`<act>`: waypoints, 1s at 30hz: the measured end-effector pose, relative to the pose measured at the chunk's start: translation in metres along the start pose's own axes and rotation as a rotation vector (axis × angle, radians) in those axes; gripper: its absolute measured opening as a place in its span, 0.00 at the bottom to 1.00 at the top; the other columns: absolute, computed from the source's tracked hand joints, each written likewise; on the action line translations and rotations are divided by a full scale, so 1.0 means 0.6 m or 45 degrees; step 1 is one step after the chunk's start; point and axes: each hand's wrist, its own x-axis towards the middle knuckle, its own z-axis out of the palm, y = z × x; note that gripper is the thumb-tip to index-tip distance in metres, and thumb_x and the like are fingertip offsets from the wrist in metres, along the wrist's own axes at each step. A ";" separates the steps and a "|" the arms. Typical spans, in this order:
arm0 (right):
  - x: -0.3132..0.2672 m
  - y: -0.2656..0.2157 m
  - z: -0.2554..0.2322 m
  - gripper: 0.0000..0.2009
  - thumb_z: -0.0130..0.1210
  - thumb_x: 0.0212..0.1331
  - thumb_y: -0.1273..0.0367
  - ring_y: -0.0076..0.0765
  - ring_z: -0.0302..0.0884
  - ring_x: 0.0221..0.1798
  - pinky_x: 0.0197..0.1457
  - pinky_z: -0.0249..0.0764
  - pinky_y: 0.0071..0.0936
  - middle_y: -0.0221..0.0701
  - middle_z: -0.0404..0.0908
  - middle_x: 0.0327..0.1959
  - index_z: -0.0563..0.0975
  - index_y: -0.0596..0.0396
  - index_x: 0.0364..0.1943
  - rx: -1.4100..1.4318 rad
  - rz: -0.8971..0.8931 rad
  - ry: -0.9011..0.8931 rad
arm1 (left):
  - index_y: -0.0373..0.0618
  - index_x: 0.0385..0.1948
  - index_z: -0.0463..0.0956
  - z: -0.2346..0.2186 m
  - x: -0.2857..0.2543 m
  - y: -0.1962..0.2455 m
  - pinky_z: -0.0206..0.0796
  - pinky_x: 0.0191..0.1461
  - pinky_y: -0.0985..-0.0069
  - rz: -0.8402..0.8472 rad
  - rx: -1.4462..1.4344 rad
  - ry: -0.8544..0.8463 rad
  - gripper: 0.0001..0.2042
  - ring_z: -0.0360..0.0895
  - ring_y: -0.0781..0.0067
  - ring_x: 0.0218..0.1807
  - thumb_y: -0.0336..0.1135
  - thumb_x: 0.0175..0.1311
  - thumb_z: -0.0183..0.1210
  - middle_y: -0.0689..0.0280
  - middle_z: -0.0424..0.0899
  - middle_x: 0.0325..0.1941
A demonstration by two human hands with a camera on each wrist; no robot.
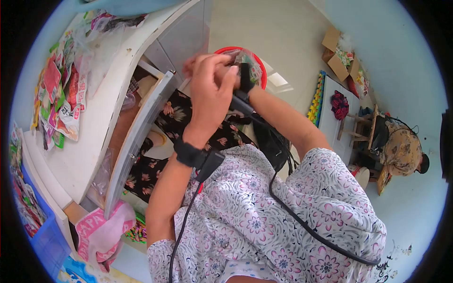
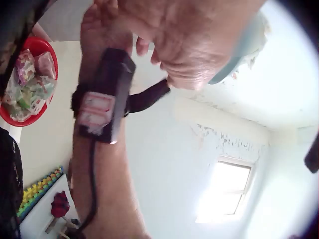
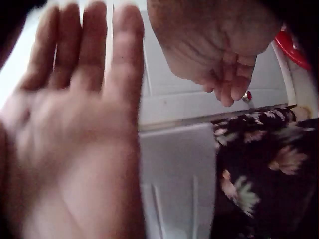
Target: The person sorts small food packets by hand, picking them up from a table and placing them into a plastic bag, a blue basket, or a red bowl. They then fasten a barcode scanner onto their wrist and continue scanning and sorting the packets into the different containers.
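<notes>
My left hand (image 1: 207, 89) is raised in front of the body, its fingers straight and its thumb apart. Behind it, my right hand (image 1: 189, 67) is partly hidden and blurred. In the right wrist view the left palm (image 3: 65, 144) faces that camera with fingers extended, while the right hand's fingers (image 3: 230, 84) hang loosely bent. Neither hand holds anything. Each wrist wears a black strap with a small camera; the right one (image 2: 107, 94) shows in the left wrist view. Just beyond the hands stands a red basin (image 1: 262, 63) with plastic packets inside.
At the left, a white cabinet top (image 1: 101, 104) bears a pile of colourful packets (image 1: 59, 89). Its grey door (image 1: 141, 137) stands ajar, with a pink towel (image 1: 106, 228) near the lower end. A blue crate (image 1: 49, 240), a cardboard box (image 1: 337, 61) and another person (image 1: 401, 146) are farther off.
</notes>
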 end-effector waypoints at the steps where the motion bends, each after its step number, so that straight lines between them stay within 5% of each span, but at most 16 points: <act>1: 0.021 -0.028 -0.006 0.10 0.59 0.66 0.68 0.29 0.83 0.48 0.52 0.79 0.27 0.33 0.85 0.46 0.79 0.58 0.47 -0.100 0.081 0.018 | 0.37 0.47 0.78 -0.003 -0.008 0.007 0.72 0.55 0.74 -0.005 0.003 0.103 0.11 0.80 0.69 0.48 0.31 0.69 0.64 0.61 0.79 0.48; 2: 0.041 -0.041 -0.002 0.10 0.54 0.65 0.73 0.33 0.84 0.40 0.45 0.82 0.29 0.37 0.86 0.39 0.80 0.61 0.47 -0.054 0.195 0.325 | 0.37 0.48 0.78 -0.006 -0.019 0.013 0.71 0.57 0.72 -0.022 0.020 0.094 0.12 0.79 0.68 0.50 0.31 0.68 0.65 0.61 0.79 0.49; 5: 0.069 -0.058 -0.013 0.10 0.53 0.65 0.75 0.34 0.84 0.35 0.41 0.82 0.32 0.38 0.86 0.35 0.81 0.63 0.46 0.009 0.216 0.803 | 0.38 0.50 0.78 -0.016 -0.052 0.019 0.69 0.63 0.68 -0.079 0.089 0.096 0.16 0.76 0.65 0.57 0.32 0.64 0.69 0.62 0.78 0.50; 8: 0.076 -0.031 -0.029 0.09 0.52 0.64 0.76 0.34 0.85 0.34 0.37 0.81 0.32 0.40 0.86 0.35 0.81 0.65 0.43 -0.159 0.136 0.954 | 0.40 0.51 0.78 -0.002 -0.050 0.024 0.66 0.67 0.61 0.138 0.274 0.017 0.21 0.75 0.56 0.61 0.35 0.58 0.73 0.59 0.79 0.50; 10: 0.065 -0.024 -0.011 0.08 0.52 0.64 0.77 0.34 0.85 0.33 0.36 0.81 0.30 0.41 0.86 0.35 0.81 0.66 0.41 -0.309 0.090 0.890 | 0.41 0.50 0.78 0.010 -0.041 0.019 0.66 0.67 0.57 0.259 0.426 -0.057 0.22 0.74 0.51 0.61 0.38 0.55 0.73 0.57 0.79 0.50; 16: 0.054 -0.037 0.010 0.08 0.52 0.63 0.77 0.35 0.86 0.36 0.37 0.80 0.30 0.40 0.86 0.37 0.80 0.66 0.42 -0.230 0.238 0.777 | 0.44 0.42 0.77 0.006 -0.033 0.001 0.68 0.55 0.57 0.095 0.679 -0.292 0.16 0.75 0.54 0.53 0.36 0.54 0.69 0.62 0.79 0.43; 23: 0.039 -0.046 0.022 0.10 0.51 0.64 0.77 0.37 0.87 0.39 0.41 0.81 0.31 0.39 0.86 0.36 0.79 0.64 0.47 0.196 0.375 0.663 | 0.45 0.32 0.76 0.001 -0.023 -0.024 0.67 0.48 0.58 0.146 0.969 -0.258 0.10 0.75 0.57 0.48 0.34 0.50 0.65 0.64 0.78 0.37; 26: 0.029 -0.042 0.032 0.09 0.50 0.65 0.77 0.36 0.86 0.41 0.41 0.82 0.34 0.39 0.86 0.38 0.79 0.66 0.44 0.268 0.472 0.805 | 0.43 0.30 0.76 -0.001 -0.025 -0.024 0.68 0.47 0.58 0.243 0.940 -0.210 0.08 0.75 0.57 0.46 0.33 0.50 0.64 0.64 0.78 0.35; 29: 0.011 -0.027 0.010 0.09 0.52 0.62 0.79 0.43 0.86 0.41 0.43 0.82 0.39 0.42 0.85 0.43 0.80 0.63 0.44 -0.076 0.363 0.552 | 0.43 0.27 0.76 0.007 -0.026 -0.026 0.68 0.46 0.59 0.331 0.890 -0.203 0.06 0.76 0.56 0.44 0.31 0.50 0.63 0.63 0.77 0.33; 30: 0.010 -0.029 0.005 0.09 0.53 0.61 0.79 0.46 0.85 0.40 0.44 0.81 0.39 0.44 0.85 0.43 0.80 0.62 0.44 -0.439 0.266 0.533 | 0.43 0.26 0.76 0.008 -0.028 -0.027 0.68 0.46 0.59 0.370 0.862 -0.202 0.06 0.76 0.56 0.44 0.31 0.49 0.63 0.62 0.77 0.33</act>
